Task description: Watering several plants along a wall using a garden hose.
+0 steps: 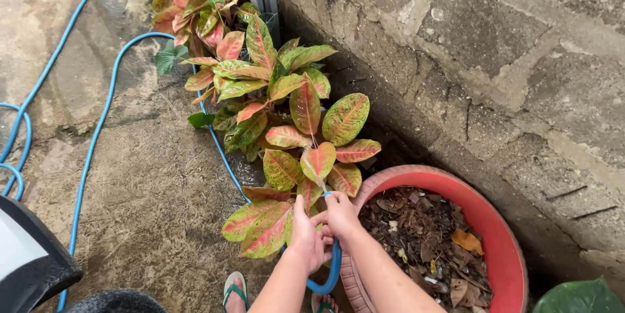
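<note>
My left hand (306,238) and my right hand (340,214) are both closed around the end of a blue garden hose (333,267), which loops down under my wrists. The hose end points into a plant with red, pink and green leaves (306,150) just ahead of my hands. My fingers cover the nozzle, so I cannot tell if water is coming out. The rest of the hose (97,131) snakes back across the wet concrete floor to the left.
A red round pot (501,241) with dry leaves and soil sits right of my hands against a rough block wall (495,66). More of the same plants (202,7) line the wall. My feet in green sandals (234,290) are below. A dark and white object (29,261) is at bottom left.
</note>
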